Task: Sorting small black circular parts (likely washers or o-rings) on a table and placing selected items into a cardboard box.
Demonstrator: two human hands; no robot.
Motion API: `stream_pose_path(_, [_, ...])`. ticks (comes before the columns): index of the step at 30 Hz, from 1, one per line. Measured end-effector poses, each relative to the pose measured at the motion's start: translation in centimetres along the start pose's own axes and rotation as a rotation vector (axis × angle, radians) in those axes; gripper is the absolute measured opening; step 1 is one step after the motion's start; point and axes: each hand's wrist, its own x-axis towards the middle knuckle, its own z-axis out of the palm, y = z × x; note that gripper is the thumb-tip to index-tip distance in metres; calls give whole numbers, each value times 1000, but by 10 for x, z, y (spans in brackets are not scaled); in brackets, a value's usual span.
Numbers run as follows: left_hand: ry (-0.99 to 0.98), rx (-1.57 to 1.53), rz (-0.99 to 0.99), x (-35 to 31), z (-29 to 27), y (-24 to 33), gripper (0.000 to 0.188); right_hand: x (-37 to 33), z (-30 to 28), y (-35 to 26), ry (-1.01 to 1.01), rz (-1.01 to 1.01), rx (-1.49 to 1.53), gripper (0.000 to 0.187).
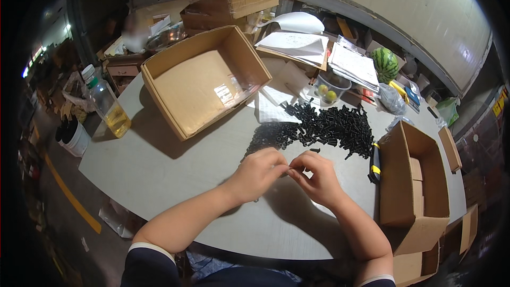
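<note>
Black screw-like parts (334, 125): loose heap, left of the open brown carton (392, 186) and reaching farther back than its near end.

Left hand (260, 172) and right hand (319, 178) both left of that carton, clear of it; thumbs and fingers pinched in, tips meeting. Can't tell what's between them, too small. Judging by looks: parts light, stiff, hard to break, probably slick and prone to roll. Best hold: fingertip pinch across the shank, thicker end left free.
</note>
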Motion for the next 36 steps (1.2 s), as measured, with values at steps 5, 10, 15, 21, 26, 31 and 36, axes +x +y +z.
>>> stream_pose_path(5, [36,120,69,-3,1,9,9,-4,3,-6,58,-91,-60,9])
stream_pose_path(10, [87,23,-145,-24,-20,29,12,2,-16,10,-77,48,-92,6])
stream_pose_path(15, [403,-354,-510,-110,-88,54,11,-21,-85,82,-164,397,-883,14])
stream_pose_path(21, [480,369,-758,-225,-146,83,9,-16,-93,91,-183,417,-749,14])
stream_pose_path(26, [594,773,-634,-205,-155,84,14,-2,-79,83,-135,282,-776,14])
stream_pose_path(31, [312,695,-297,-69,-139,56,18,6,-70,107,34,45,-882,12])
stream_pose_path(36, [-174,1059,-92,50,-137,-25,19,12,-55,109,-40,113,-1011,4])
